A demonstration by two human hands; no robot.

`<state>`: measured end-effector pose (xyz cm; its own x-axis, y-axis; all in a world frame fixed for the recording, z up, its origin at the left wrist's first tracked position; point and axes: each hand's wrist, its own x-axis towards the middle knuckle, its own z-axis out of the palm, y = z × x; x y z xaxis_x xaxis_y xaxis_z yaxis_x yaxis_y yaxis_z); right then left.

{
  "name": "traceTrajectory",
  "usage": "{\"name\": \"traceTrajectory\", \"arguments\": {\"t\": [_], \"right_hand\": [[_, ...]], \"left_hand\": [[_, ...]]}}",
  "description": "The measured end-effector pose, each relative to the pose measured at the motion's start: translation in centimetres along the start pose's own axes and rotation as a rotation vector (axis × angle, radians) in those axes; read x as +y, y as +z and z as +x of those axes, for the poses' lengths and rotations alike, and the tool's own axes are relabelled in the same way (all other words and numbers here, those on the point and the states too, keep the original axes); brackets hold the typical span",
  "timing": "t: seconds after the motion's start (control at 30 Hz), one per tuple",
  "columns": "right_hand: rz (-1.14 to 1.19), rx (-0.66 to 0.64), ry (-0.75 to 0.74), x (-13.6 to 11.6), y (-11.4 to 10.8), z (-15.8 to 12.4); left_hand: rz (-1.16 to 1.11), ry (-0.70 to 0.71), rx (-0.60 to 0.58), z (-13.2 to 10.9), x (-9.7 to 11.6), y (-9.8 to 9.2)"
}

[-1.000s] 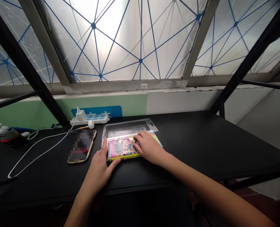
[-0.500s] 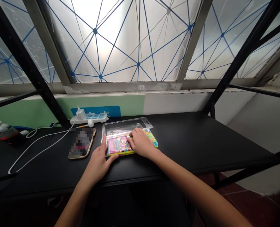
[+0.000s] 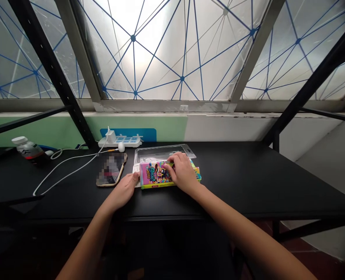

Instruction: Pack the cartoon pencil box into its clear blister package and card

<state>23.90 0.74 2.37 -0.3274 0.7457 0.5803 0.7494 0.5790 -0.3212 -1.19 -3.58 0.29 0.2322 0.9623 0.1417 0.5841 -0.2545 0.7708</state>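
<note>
A flat, colourful box [image 3: 156, 174] with pink, yellow and green printing lies tilted near the front of the black desk. My right hand [image 3: 184, 171] is closed over its upper right part, thumb on the printed face and fingers curled across the top edge. At the box's left end is my left hand [image 3: 127, 190], its fingers drawn together against that edge and partly hidden. Behind the box rests a clear plastic tray [image 3: 163, 149]. A white piece [image 3: 136, 168] shows between the box and the tray's left side. Another bright printed piece [image 3: 197, 171] sticks out at the right.
Left of the hands lies a phone [image 3: 112, 170], with a white cable [image 3: 48, 179] looping past it. A power strip [image 3: 121, 140] sits against the wall. Further left stands a bottle [image 3: 28, 149]. Black metal posts [image 3: 52, 74] rise at both sides of the desk [image 3: 248, 182].
The view has swung left, so everything sits further right. My left fingers, spread before, have drawn in at the box's left end. The box's printed face shows more fully.
</note>
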Motion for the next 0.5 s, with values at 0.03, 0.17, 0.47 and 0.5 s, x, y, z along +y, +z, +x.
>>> {"name": "traceTrajectory", "arguments": {"t": [0.03, 0.17, 0.47, 0.5], "right_hand": [[0.021, 0.011, -0.022, -0.4, -0.9, -0.3], [0.098, -0.041, -0.127, -1.6, -4.9, -2.2], [0.179, -0.317, 0.236, 9.4, -6.3, -8.7], [0.173, -0.333, 0.251, 10.1, -6.1, -9.1]], "left_hand": [[-0.02, -0.01, -0.011, 0.0, 0.0, -0.3], [-0.04, -0.068, -0.003, -0.3, 0.0, -1.0], [0.151, -0.062, -0.014, -1.1, -0.4, -0.4], [0.156, -0.058, -0.007, -1.0, -0.5, -0.4]]}}
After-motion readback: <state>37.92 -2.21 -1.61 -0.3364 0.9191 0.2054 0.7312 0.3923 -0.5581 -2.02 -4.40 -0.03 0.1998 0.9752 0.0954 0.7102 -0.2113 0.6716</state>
